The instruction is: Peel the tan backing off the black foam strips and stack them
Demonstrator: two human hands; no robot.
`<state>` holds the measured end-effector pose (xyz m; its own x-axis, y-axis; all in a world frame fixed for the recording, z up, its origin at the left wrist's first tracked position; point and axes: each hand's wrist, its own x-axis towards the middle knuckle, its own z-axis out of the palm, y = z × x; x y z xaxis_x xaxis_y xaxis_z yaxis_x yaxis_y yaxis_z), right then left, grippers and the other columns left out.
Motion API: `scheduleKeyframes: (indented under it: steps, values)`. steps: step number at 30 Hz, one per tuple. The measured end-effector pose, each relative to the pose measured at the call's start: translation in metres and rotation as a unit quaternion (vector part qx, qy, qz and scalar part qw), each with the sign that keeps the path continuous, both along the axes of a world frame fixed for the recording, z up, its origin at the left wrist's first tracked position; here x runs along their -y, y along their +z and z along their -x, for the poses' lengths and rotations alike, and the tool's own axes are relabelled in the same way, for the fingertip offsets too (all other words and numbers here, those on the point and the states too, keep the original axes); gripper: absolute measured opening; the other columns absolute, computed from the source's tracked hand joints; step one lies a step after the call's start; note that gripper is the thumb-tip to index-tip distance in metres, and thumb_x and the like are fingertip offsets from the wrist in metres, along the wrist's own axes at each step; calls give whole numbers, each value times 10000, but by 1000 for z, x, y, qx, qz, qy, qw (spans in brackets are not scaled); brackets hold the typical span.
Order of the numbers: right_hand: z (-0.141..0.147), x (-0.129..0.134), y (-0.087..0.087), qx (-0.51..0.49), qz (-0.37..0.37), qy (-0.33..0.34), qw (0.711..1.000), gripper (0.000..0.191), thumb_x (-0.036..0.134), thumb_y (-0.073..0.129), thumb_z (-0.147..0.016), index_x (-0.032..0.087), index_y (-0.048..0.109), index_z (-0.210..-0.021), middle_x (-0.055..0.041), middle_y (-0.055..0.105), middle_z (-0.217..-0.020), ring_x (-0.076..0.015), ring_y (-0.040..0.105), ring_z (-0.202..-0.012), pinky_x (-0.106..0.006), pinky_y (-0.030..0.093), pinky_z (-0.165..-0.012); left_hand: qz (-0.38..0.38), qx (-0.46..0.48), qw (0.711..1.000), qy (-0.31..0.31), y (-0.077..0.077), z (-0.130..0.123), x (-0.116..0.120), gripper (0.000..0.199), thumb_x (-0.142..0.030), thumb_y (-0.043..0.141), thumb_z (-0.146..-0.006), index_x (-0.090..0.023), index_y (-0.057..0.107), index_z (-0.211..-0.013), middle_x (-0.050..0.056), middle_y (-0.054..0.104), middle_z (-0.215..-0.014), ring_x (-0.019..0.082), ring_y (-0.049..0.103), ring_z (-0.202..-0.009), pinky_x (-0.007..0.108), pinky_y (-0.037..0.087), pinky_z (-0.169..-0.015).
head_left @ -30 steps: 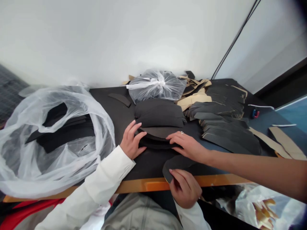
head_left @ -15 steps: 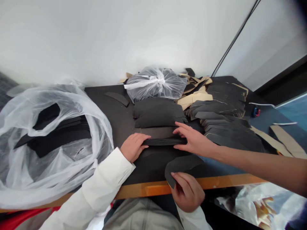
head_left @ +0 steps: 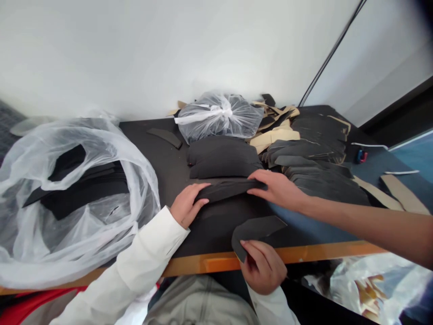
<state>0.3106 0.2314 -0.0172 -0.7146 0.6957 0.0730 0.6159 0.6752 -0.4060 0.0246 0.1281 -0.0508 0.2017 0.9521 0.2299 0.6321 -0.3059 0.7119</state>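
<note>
My left hand (head_left: 188, 204), in a white sleeve, pinches the left end of a bundle of black strips (head_left: 226, 190). Another person's bare-armed hand (head_left: 274, 187) holds the right end of the same bundle. Near the table's front edge, my right hand (head_left: 264, 267) grips the left end of a curved black piece (head_left: 259, 228), whose other end reaches to the right over the table. Just behind the bundle lies a stack of black pieces (head_left: 223, 158).
An open clear plastic bag (head_left: 140, 171) with black pieces (head_left: 88, 185) sits at the left. Behind the stack is a tied bag (head_left: 219, 118). Fanned dark pieces (head_left: 324, 183) and beige strips (head_left: 275, 139) lie at the right. The table has an orange edge (head_left: 209, 262).
The bundle has tilted so its broad face shows and its right end sits higher. The other person's hand has closed in on it and moved slightly right. My hands have barely moved.
</note>
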Motion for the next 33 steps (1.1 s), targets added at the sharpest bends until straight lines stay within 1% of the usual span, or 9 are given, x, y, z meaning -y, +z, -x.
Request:
scheduleKeyframes:
  steps: [4,9,14,16,17,20,25,29,33]
  values:
    - [6,-22,1,11,-39,-29,999,236,373,641,-852,187,629,-997,-79,662,-1015,-236,635,-939,-372,518,-854,85,111,989,42,11,-7,-12,437,-386,573,-882,-170,564,-1262,82,650,-1238,242,596,-1148,375,448,-1021]
    - [11,-25,13,-15,-93,-89,992,323,412,629,-875,157,633,-1074,-71,642,-1088,-215,623,-977,-389,525,-865,75,65,994,42,18,-3,-51,424,-368,612,-842,-167,618,-1215,70,686,-1186,251,627,-1101,396,459,-1010]
    - [10,56,8,-64,-130,-86,986,356,394,547,-936,148,591,-1190,-67,631,-1157,-209,634,-995,-406,547,-850,23,2,997,67,24,4,-75,364,-285,602,-836,-182,630,-1184,63,691,-1133,244,627,-1077,408,472,-979]
    - [15,108,-12,-87,-145,-76,983,355,339,381,-989,185,672,-1122,-8,688,-960,-168,686,-886,-293,555,-755,1,-14,997,71,24,5,-74,359,-282,599,-835,-180,633,-1178,74,677,-1149,249,612,-1093,416,462,-985]
    - [18,132,-24,-111,-162,-81,977,259,245,492,-936,262,678,-1116,10,717,-906,-168,692,-792,-278,582,-684,-8,-22,997,71,23,6,-71,362,-290,599,-836,-175,635,-1177,84,671,-1148,254,608,-1092,422,460,-984]
    - [32,181,-60,-197,-252,-173,931,415,42,615,-780,256,660,-1133,-30,737,-898,-185,702,-760,-299,598,-714,-19,-37,997,70,15,7,-64,373,-318,591,-843,-167,634,-1182,101,667,-1120,261,610,-1071,429,469,-966]
    - [45,183,-82,-257,-299,-224,891,399,59,598,-755,269,667,-1087,-28,720,-815,-185,687,-690,-316,580,-645,2,-29,995,95,-1,14,-61,357,-319,611,-836,-177,620,-1163,73,693,-1018,221,661,-958,378,524,-870]
    - [46,177,-83,-263,-292,-234,889,565,90,591,-741,374,599,-1230,1,716,-789,-202,674,-640,-345,577,-569,0,-32,992,124,-6,16,-62,401,-332,645,-822,-172,573,-1183,52,697,-940,188,672,-834,356,542,-812]
    - [47,179,-87,-264,-303,-241,884,585,106,604,-745,397,574,-1251,6,702,-787,-202,665,-654,-343,576,-584,-45,-56,989,130,-8,11,-57,357,-296,622,-845,-151,574,-1167,83,689,-988,216,649,-902,386,523,-854]
